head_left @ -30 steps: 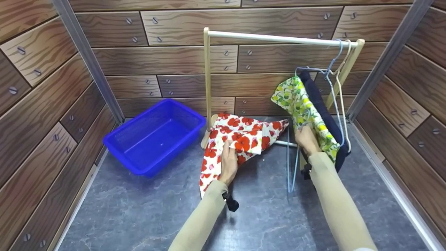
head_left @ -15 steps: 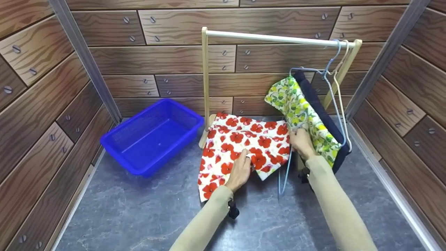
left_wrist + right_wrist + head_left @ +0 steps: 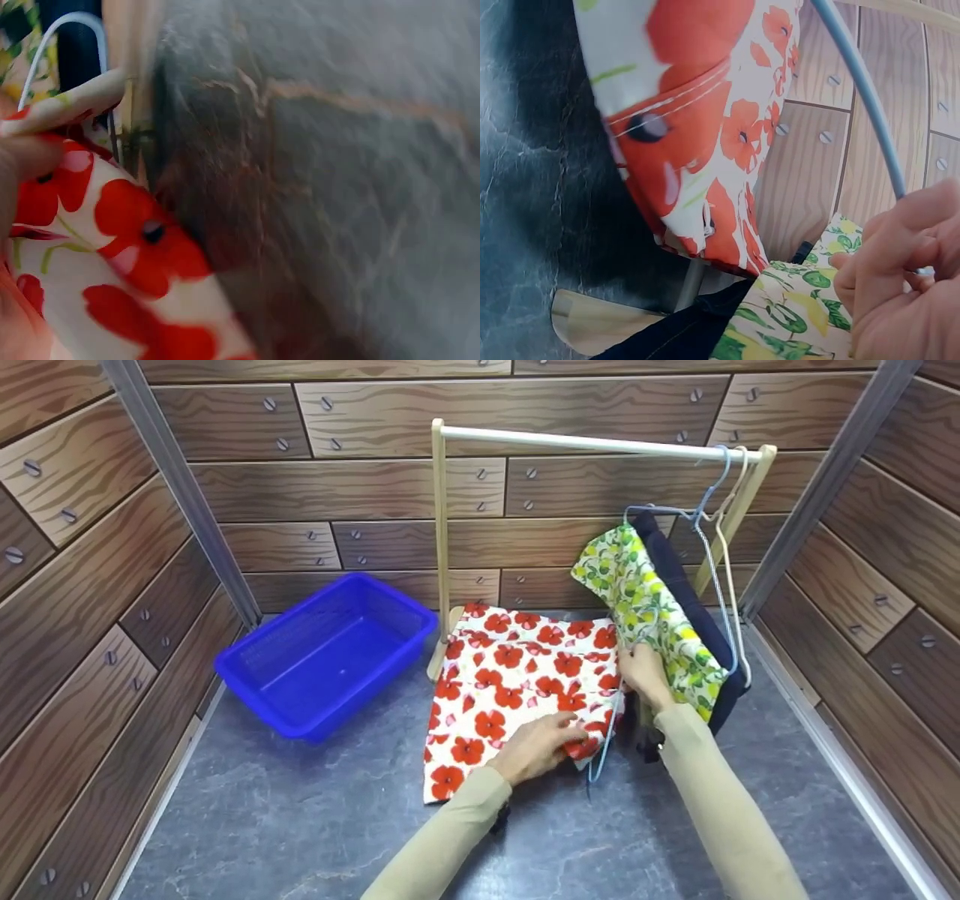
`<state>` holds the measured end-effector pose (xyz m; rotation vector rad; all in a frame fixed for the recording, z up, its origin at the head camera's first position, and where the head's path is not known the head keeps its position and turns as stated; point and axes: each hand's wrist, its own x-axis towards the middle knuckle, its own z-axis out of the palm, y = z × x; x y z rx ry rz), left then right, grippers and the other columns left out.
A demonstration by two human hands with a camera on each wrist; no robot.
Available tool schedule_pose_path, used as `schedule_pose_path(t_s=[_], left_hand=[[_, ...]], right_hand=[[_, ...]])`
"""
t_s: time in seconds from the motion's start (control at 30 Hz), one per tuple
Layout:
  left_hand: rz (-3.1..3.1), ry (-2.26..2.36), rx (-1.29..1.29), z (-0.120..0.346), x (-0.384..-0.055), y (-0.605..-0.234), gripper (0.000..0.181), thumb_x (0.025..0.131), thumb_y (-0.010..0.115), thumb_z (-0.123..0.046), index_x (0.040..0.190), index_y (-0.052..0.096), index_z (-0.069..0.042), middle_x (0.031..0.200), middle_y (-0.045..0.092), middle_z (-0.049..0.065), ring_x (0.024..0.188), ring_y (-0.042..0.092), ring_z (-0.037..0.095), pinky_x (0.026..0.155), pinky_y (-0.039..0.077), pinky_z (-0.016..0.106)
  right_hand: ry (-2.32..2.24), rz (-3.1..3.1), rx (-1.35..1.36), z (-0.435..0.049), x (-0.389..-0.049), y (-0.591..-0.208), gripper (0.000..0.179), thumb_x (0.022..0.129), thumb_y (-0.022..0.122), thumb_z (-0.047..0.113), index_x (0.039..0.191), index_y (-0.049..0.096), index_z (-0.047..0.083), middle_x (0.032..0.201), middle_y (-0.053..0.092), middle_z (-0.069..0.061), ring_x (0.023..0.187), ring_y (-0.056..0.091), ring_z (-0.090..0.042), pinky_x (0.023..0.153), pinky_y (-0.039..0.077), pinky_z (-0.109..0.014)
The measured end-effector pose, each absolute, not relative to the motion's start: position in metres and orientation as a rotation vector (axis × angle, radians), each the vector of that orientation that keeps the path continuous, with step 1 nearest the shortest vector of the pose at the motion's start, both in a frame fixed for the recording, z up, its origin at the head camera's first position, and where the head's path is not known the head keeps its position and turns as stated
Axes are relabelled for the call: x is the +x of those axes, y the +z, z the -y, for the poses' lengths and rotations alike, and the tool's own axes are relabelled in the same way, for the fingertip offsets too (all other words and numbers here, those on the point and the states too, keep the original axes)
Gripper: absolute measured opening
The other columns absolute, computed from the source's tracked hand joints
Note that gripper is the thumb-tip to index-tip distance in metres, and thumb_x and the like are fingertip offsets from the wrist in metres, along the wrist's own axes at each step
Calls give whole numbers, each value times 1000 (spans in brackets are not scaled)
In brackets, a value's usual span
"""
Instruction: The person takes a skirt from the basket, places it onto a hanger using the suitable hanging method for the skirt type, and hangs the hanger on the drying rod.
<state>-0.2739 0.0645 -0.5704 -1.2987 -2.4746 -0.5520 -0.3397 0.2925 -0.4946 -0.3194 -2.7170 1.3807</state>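
Note:
A white cloth with red flowers (image 3: 495, 690) hangs spread out in front of the rack's left half. My left hand (image 3: 540, 744) grips its lower right edge, and in the left wrist view the thumb (image 3: 34, 157) lies over the folded-back border. My right hand (image 3: 643, 671) holds a light blue wire hanger (image 3: 866, 90), its fingers curled round the wire. The hanger's lower end (image 3: 596, 769) shows at the cloth's right edge, close to my left fingers. Just behind the right hand hangs a lemon-print cloth (image 3: 626, 577).
A wooden rack with a white rod (image 3: 570, 441) stands against the plank-patterned wall. At its right end hang a blue hanger (image 3: 710, 499) and a cream hanger (image 3: 729, 577), with dark navy fabric (image 3: 694, 611) beside the lemon cloth. A blue plastic basket (image 3: 315, 727) stands on the left.
My left hand has moved right and down along the cloth's lower edge, spreading the flowered cloth toward the hanger. The hanger's lower end has shifted left; my right hand has moved slightly left.

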Motion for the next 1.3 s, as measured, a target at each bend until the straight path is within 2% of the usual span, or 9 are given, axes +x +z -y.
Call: schedule_pose_path(t_s=[0.17, 0.33, 0.53, 0.7, 0.77, 0.9, 1.0, 1.17, 1.3], left_hand=[[2357, -343, -1312, -70, -269, -568, 45, 83, 72, -12, 123, 65, -34, 132, 62, 3, 97, 69, 17, 75, 58, 28], [2218, -150, -1378, -76, -265, -568, 16, 87, 69, -25, 100, 71, -34, 130, 62, -1, 91, 68, 12, 62, 56, 25], [2404, -286, -1160, -76, -268, -574, 10, 83, 75, -29, 92, 78, -30, 120, 66, -5, 97, 67, 12, 72, 57, 27], [2448, -303, -1181, -79, -267, -575, 11, 81, 77, -30, 92, 78, -29, 101, 63, -4, 87, 62, 12, 64, 54, 25], [2523, -356, -1293, -80, -266, -576, 22, 82, 74, -30, 103, 76, -29, 103, 63, -3, 89, 63, 12, 69, 54, 24], [2753, -573, -1427, -79, -265, -576, 42, 83, 64, -37, 123, 69, -25, 121, 66, -2, 107, 63, 10, 91, 51, 21], [2846, -725, -1361, -81, -264, -574, 40, 92, 55, -47, 116, 72, -20, 119, 67, -1, 106, 62, 10, 91, 50, 20], [2835, -867, -1205, -89, -264, -571, 31, 94, 62, -42, 84, 71, -14, 80, 62, -2, 71, 52, 7, 63, 43, 17], [2895, -1217, -1016, -96, -262, -569, 13, 88, 70, -19, 87, 66, -7, 68, 58, -4, 55, 46, 2, 51, 39, 15]], right_hand=[[1370, 2683, -309, -290, -339, -497, 30, 102, 40, 20, 78, 49, 5, 56, 47, 0, 34, 46, -8, 38, 47, -28], [1384, 2682, -297, -290, -340, -497, 33, 103, 39, 20, 76, 49, 5, 52, 46, 2, 33, 45, -7, 37, 46, -27], [1356, 2693, -308, -288, -337, -499, 35, 104, 39, 23, 78, 52, 3, 56, 49, 0, 34, 47, -7, 37, 47, -27], [1330, 2702, -291, -283, -333, -498, 32, 102, 39, 20, 79, 53, 2, 58, 51, -3, 34, 49, -10, 37, 48, -31], [1334, 2700, -277, -281, -332, -497, 31, 102, 38, 18, 80, 52, 2, 62, 51, -4, 35, 49, -10, 39, 50, -34], [1406, 2674, -281, -278, -330, -498, 29, 103, 38, 18, 83, 52, 3, 68, 50, -6, 39, 47, -9, 43, 53, -35], [1520, 2644, -266, -276, -330, -499, 30, 104, 40, 21, 84, 53, 2, 67, 51, -3, 41, 48, -9, 45, 54, -33], [1760, 2648, -166, -272, -332, -501, 32, 104, 45, 25, 111, 56, -5, 74, 57, -3, 47, 52, -8, 48, 54, -28], [1844, 2746, -50, -274, -332, -507, 52, 104, 46, 33, 141, 43, -3, 108, 59, -19, 75, 62, -16, 65, 58, -29]])
